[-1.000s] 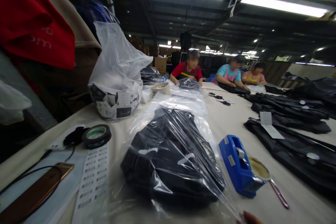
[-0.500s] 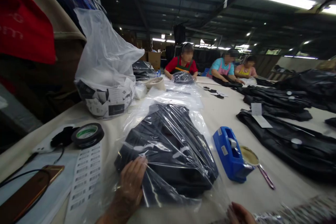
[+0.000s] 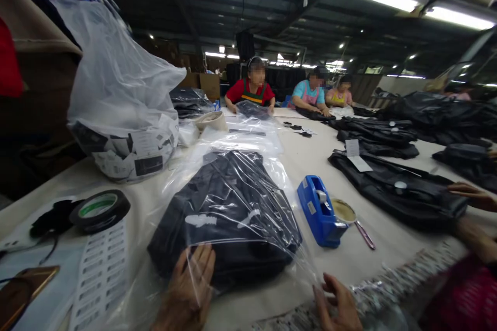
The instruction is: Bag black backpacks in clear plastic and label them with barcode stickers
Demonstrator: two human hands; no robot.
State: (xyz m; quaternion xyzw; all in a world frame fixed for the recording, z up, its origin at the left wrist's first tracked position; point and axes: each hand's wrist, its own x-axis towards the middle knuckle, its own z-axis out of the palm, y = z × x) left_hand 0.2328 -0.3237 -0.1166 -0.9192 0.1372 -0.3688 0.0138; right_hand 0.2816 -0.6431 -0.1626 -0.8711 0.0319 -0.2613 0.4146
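Observation:
A black folded bag or garment lies inside a clear plastic bag in front of me. My left hand rests flat on its near left part, fingers stretched out, with film partly over them. At the near right corner, my right hand has its fingers curled at the edge of the plastic bag, and the film is drawn out towards them. A blue tape dispenser stands to the right of the plastic bag.
On the left are a roll of black tape, a barcode label sheet, a phone and a plastic sack of tags. Black bags lie at right, where another person's hand reaches in. Co-workers sit across the table.
The view has turned to the right. My right hand has come up to the plastic bag's near corner. At the right edge, another person's hands have come into view at a black bag.

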